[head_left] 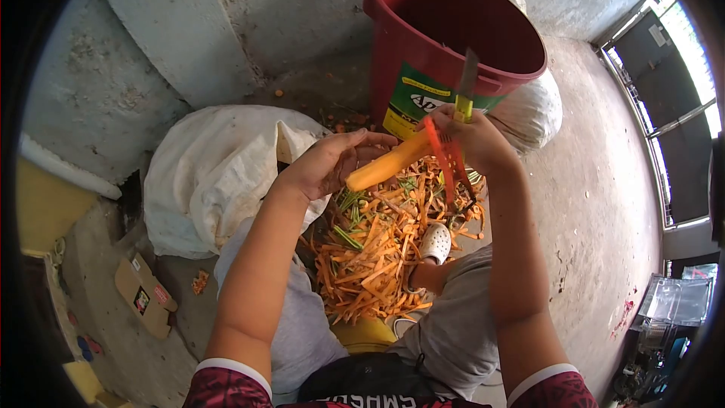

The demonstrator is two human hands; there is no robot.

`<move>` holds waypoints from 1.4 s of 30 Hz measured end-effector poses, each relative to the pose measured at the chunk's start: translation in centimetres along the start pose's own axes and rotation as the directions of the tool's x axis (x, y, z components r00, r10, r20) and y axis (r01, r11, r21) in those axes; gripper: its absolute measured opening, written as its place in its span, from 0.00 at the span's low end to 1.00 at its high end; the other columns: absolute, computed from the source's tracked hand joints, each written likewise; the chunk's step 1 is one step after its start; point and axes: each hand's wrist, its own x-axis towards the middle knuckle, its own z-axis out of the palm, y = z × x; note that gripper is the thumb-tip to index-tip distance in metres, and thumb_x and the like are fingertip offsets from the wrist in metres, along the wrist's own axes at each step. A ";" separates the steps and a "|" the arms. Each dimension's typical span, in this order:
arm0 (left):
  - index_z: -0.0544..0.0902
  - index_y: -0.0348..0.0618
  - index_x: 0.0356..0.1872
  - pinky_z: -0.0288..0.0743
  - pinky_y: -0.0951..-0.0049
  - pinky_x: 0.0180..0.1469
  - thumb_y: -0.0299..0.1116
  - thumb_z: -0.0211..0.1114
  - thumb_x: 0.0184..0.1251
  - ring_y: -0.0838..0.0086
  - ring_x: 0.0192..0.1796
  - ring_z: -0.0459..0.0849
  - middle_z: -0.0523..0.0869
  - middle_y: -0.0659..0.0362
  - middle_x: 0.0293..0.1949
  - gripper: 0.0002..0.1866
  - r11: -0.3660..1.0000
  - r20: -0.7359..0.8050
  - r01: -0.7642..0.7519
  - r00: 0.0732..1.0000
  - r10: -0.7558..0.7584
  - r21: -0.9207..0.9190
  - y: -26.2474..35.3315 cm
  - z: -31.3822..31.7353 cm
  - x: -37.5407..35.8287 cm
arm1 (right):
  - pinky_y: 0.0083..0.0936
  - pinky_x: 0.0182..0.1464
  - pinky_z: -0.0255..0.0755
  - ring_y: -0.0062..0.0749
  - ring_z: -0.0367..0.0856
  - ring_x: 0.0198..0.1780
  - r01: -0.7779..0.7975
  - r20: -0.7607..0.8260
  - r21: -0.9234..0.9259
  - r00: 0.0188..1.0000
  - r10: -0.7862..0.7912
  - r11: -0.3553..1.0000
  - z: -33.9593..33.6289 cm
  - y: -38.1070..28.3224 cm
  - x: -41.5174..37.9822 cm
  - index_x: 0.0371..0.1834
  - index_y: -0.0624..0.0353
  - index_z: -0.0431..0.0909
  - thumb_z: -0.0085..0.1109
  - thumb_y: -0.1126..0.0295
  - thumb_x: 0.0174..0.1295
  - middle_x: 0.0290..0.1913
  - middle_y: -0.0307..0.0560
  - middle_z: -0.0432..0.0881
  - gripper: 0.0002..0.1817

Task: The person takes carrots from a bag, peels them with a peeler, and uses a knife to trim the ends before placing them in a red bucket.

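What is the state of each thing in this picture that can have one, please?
Carrot: smooth, looks peeled on the visible side
Knife: blade bare, pointing away from the person
Right hand: closed, knife handle in its grip
Left hand: open, cupped near the carrot
Peelings: loose, heaped on the floor
Red bin: upright, lidless
White sack: bulging, crumpled
Cardboard piece: lying on the floor
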 end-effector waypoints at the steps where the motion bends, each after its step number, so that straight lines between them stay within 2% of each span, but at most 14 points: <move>1: 0.64 0.30 0.54 0.78 0.74 0.37 0.43 0.41 0.66 0.69 0.43 0.80 0.77 0.49 0.45 0.25 1.000 -0.007 -0.020 1.000 0.020 -0.001 0.2 -0.2 -0.1 | 0.17 0.38 0.66 0.19 0.71 0.33 -0.024 -0.003 0.098 1.000 0.024 0.995 0.0 -0.2 -0.1 0.35 0.63 0.74 0.45 0.67 0.62 0.31 0.38 0.75 0.11; 2: 0.64 0.30 0.54 0.78 0.74 0.38 0.42 0.41 0.66 0.69 0.43 0.80 0.77 0.49 0.45 0.25 0.999 -0.015 -0.040 0.999 0.040 -0.002 0.3 -0.3 -0.2 | 0.18 0.38 0.67 0.20 0.71 0.34 -0.048 -0.003 0.196 0.999 0.049 0.980 -0.1 -0.4 -0.1 0.35 0.63 0.74 0.45 0.67 0.62 0.32 0.39 0.75 0.11; 5: 0.66 0.31 0.53 0.77 0.74 0.39 0.42 0.43 0.65 0.70 0.42 0.80 0.78 0.50 0.43 0.24 0.997 -0.047 -0.078 0.996 0.078 0.001 0.6 0.0 -0.5 | 0.20 0.41 0.68 0.23 0.73 0.35 -0.020 0.026 0.320 1.000 0.012 0.947 -0.5 0.2 0.3 0.35 0.62 0.73 0.45 0.67 0.62 0.36 0.43 0.75 0.10; 8: 0.68 0.31 0.51 0.76 0.74 0.40 0.42 0.44 0.65 0.71 0.41 0.80 0.79 0.51 0.41 0.23 0.991 -0.117 -0.130 0.984 0.134 0.043 0.5 -0.4 -0.5 | 0.24 0.43 0.69 0.28 0.74 0.38 0.023 0.102 0.430 0.992 -0.074 0.903 -0.6 0.2 0.3 0.34 0.61 0.72 0.47 0.67 0.61 0.39 0.47 0.75 0.09; 11: 0.69 0.32 0.49 0.75 0.73 0.42 0.41 0.44 0.65 0.71 0.41 0.80 0.79 0.52 0.40 0.22 0.987 -0.103 -0.143 0.983 0.150 0.075 0.6 -0.9 -0.6 | 0.21 0.45 0.64 0.24 0.71 0.38 0.138 0.141 0.400 0.967 -0.210 0.906 -0.7 -0.3 0.2 0.33 0.63 0.74 0.48 0.69 0.60 0.38 0.43 0.75 0.08; 17: 0.70 0.34 0.49 0.75 0.72 0.42 0.42 0.44 0.65 0.72 0.40 0.80 0.79 0.52 0.40 0.21 0.988 -0.096 -0.142 0.984 0.147 0.062 1.0 -0.2 -1.1 | 0.24 0.47 0.62 0.26 0.70 0.39 0.238 0.166 0.365 0.935 -0.314 0.900 -0.3 -0.4 0.4 0.31 0.61 0.73 0.51 0.66 0.58 0.38 0.44 0.76 0.09; 35: 0.71 0.33 0.48 0.75 0.72 0.41 0.41 0.45 0.65 0.71 0.38 0.80 0.79 0.53 0.39 0.21 0.986 -0.094 -0.152 0.983 0.158 0.074 0.8 -0.3 -1.1 | 0.24 0.47 0.61 0.27 0.70 0.41 0.246 0.215 0.431 0.907 -0.363 0.868 0.0 -0.8 0.3 0.30 0.62 0.74 0.55 0.64 0.55 0.37 0.45 0.76 0.11; 38: 0.71 0.34 0.48 0.75 0.72 0.40 0.41 0.45 0.65 0.71 0.38 0.80 0.79 0.53 0.39 0.20 0.985 -0.117 -0.141 0.981 0.152 0.097 0.9 -0.1 -1.1 | 0.22 0.45 0.64 0.26 0.71 0.38 0.226 0.176 0.351 0.937 -0.301 0.909 0.1 -1.1 0.1 0.31 0.63 0.74 0.56 0.64 0.54 0.37 0.44 0.76 0.12; 40: 0.71 0.34 0.47 0.75 0.72 0.41 0.42 0.44 0.65 0.70 0.38 0.80 0.80 0.53 0.39 0.20 0.981 -0.219 -0.152 0.960 0.176 0.122 0.9 -0.3 -1.0 | 0.22 0.41 0.65 0.25 0.72 0.36 0.085 0.129 0.034 0.988 -0.089 0.996 0.1 -1.4 -0.1 0.32 0.63 0.75 0.56 0.64 0.54 0.36 0.43 0.77 0.12; 41: 0.71 0.35 0.47 0.75 0.72 0.41 0.42 0.44 0.65 0.70 0.38 0.80 0.80 0.53 0.39 0.20 0.978 -0.269 -0.157 0.944 0.189 0.135 0.9 -0.5 -0.9 | 0.21 0.40 0.66 0.25 0.73 0.35 -0.001 0.080 -0.124 0.997 0.011 0.992 0.2 -1.4 -0.1 0.33 0.64 0.75 0.56 0.65 0.54 0.36 0.43 0.77 0.12; 42: 0.72 0.35 0.47 0.75 0.72 0.41 0.42 0.44 0.65 0.70 0.39 0.80 0.80 0.53 0.39 0.20 0.978 -0.278 -0.197 0.938 0.207 0.066 1.0 -0.7 -1.0 | 0.20 0.40 0.67 0.23 0.73 0.36 0.007 0.098 -0.155 0.995 0.008 0.988 -0.1 -1.2 0.0 0.34 0.64 0.74 0.56 0.64 0.55 0.36 0.42 0.77 0.13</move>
